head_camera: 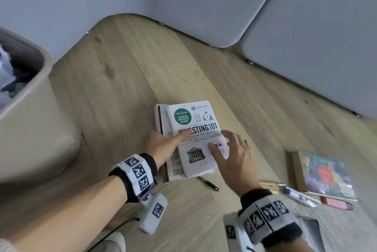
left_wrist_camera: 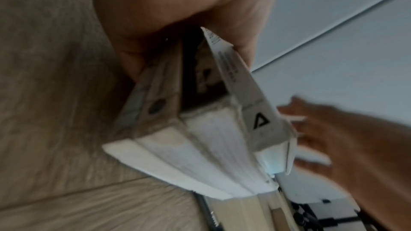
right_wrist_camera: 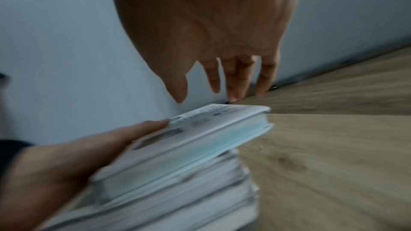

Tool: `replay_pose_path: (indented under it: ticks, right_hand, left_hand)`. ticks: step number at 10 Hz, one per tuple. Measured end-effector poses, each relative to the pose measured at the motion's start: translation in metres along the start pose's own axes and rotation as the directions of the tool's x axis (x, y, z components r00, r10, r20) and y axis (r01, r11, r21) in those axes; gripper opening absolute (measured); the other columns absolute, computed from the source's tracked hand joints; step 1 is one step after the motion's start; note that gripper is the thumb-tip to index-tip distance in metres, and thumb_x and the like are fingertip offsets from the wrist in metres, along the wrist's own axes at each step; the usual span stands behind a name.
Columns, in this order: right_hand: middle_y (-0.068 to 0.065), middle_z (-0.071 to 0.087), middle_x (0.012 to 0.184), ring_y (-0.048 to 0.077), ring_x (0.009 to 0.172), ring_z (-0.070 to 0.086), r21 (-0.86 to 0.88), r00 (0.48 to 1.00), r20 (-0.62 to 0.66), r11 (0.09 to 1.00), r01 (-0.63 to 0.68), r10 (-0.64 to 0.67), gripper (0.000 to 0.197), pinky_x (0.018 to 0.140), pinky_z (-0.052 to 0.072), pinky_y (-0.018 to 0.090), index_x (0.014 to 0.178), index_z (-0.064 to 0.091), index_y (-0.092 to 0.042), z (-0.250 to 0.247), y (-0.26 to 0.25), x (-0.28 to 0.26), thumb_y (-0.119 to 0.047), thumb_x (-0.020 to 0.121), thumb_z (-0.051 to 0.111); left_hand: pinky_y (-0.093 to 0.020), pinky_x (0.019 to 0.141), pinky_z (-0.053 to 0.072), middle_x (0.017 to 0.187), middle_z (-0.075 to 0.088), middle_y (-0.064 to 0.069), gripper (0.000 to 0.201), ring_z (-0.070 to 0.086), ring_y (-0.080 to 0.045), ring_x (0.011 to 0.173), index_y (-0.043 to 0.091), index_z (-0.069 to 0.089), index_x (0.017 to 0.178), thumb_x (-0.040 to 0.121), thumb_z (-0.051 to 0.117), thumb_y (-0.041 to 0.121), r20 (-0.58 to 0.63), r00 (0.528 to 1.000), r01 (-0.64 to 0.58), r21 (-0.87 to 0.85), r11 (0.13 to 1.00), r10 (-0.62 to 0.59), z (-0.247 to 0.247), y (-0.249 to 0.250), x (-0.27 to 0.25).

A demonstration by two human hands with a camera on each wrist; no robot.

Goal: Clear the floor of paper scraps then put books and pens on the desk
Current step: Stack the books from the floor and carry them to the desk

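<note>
Under right hand (head_camera: 234, 158), book stack (head_camera: 193, 139), left hand (head_camera: 163, 147) gripping

A beige bin (head_camera: 30, 121) stood at left on the wood-plank floor (head_camera: 126, 80). Grey panels (head_camera: 306, 33) lined the far side, meeting the floor.

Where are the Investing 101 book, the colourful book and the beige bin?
Investing 101 book (head_camera: 195, 129): head view, on its white front cover.
Colourful book (head_camera: 324, 174): head view, on its cover, by the red patch.
Beige bin (head_camera: 30, 129): head view, on its outer side wall.
</note>
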State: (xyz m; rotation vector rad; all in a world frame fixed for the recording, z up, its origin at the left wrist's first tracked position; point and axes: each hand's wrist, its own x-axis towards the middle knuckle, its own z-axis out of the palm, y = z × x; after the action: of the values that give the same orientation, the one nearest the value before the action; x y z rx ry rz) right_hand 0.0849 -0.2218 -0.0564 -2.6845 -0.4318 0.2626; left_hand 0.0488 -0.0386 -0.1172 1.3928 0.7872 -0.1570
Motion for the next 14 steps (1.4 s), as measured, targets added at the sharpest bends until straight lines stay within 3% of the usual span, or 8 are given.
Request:
replay_pose_path:
  ticks: [2, 4, 7, 8, 10, 11, 13, 14]
  right_hand:
    - [0.002, 0.062, 0.114, 0.020, 0.099, 0.060, 0.181, 0.932, 0.308, 0.950, -0.256, 0.193, 0.046, 0.078, 0.046, 0.032, 0.119, 0.045, -0.015, 0.016, 0.002, 0.014, -0.049, 0.090, 0.056]
    - [-0.007, 0.067, 0.107, 0.010, 0.096, 0.065, 0.440, 0.918, 0.289, 0.815, -0.378, 0.270, 0.057, 0.086, 0.055, 0.036, 0.116, 0.054, -0.016, 0.012, 0.025, -0.004, -0.053, 0.077, 0.072]
    - [0.009, 0.072, 0.105, 0.023, 0.097, 0.069, 0.540, 0.822, 0.288, 0.626, -0.563, 0.491, 0.040, 0.087, 0.057, 0.042, 0.107, 0.066, -0.010, -0.032, 0.130, -0.036, -0.046, 0.090, 0.059]
    - [0.003, 0.070, 0.093, 0.016, 0.086, 0.066, 0.401, 0.778, 0.056, 0.700, -0.591, 0.626, 0.034, 0.074, 0.054, 0.034, 0.100, 0.065, -0.012, -0.054, 0.179, -0.038, -0.043, 0.092, 0.056]
    - [0.013, 0.062, 0.076, 0.026, 0.067, 0.061, 0.480, 0.301, 0.054, 0.239, -0.844, 0.952, 0.065, 0.071, 0.056, 0.039, 0.084, 0.057, -0.008, -0.083, 0.281, -0.022, -0.070, 0.068, 0.065]
    - [0.009, 0.063, 0.074, 0.019, 0.055, 0.057, 0.487, 0.249, 0.235, 0.107, -0.867, 0.940, 0.069, 0.055, 0.047, 0.028, 0.092, 0.054, -0.010, -0.082, 0.296, -0.011, -0.074, 0.068, 0.065]
    - [0.000, 0.048, 0.081, 0.016, 0.067, 0.048, 0.449, 0.310, 0.266, 0.167, -0.878, 0.913, 0.063, 0.057, 0.041, 0.030, 0.129, 0.049, -0.013, -0.069, 0.326, 0.012, -0.061, 0.087, 0.053]
    - [-0.002, 0.053, 0.077, 0.014, 0.057, 0.059, 0.553, 0.369, 0.298, 0.156, -0.819, 0.881, 0.037, 0.055, 0.042, 0.028, 0.113, 0.046, -0.017, -0.069, 0.335, 0.014, -0.045, 0.092, 0.056]
  left_hand:
    - [-0.014, 0.052, 0.050, 0.081, 0.076, 0.006, 0.042, 0.072, -0.004, 0.069, 0.018, 0.075, 0.090, 0.062, 0.086, 0.047, -0.016, 1.000, -0.007, -0.073, 0.997, 0.006, 0.005, -0.003, 0.005]
    - [-0.040, 0.076, 0.059, 0.083, 0.077, 0.000, 0.048, 0.075, -0.019, 0.075, 0.016, 0.075, 0.095, 0.054, 0.091, 0.036, 0.060, 0.998, -0.032, -0.092, 0.995, 0.037, 0.018, 0.002, 0.001]
    - [-0.030, 0.071, 0.056, 0.084, 0.077, -0.004, 0.029, 0.075, -0.020, 0.076, 0.010, 0.075, 0.094, 0.069, 0.084, 0.022, 0.352, 0.936, -0.006, 0.019, 1.000, -0.001, 0.113, 0.015, -0.005]
    - [-0.029, 0.075, 0.055, 0.085, 0.077, 0.000, 0.031, 0.074, -0.016, 0.076, 0.012, 0.075, 0.096, 0.071, 0.082, 0.028, 0.438, 0.899, -0.044, 0.122, 0.992, -0.014, 0.142, 0.022, 0.005]
    - [-0.034, 0.081, 0.052, 0.093, 0.072, 0.000, 0.075, 0.065, -0.018, 0.084, 0.011, 0.068, 0.096, 0.049, 0.081, 0.067, 0.272, 0.961, -0.174, 0.428, 0.887, 0.057, 0.153, 0.023, 0.029]
    - [-0.029, 0.072, 0.044, 0.102, 0.047, -0.001, 0.069, 0.051, -0.017, 0.087, 0.016, 0.060, 0.093, 0.057, 0.072, 0.073, 0.260, 0.908, -0.413, 0.689, 0.596, 0.329, 0.146, 0.024, 0.029]
    - [-0.017, 0.051, 0.031, 0.089, 0.042, 0.004, 0.066, 0.045, -0.011, 0.076, 0.007, 0.052, 0.089, 0.058, 0.080, 0.058, 0.246, 0.939, -0.343, 0.634, 0.694, 0.240, 0.161, 0.026, 0.027]
    - [-0.029, 0.063, 0.049, 0.088, 0.046, 0.002, 0.068, 0.054, -0.016, 0.071, 0.016, 0.054, 0.079, 0.048, 0.074, 0.074, 0.252, 0.924, -0.382, 0.661, 0.645, 0.289, 0.157, 0.023, 0.032]
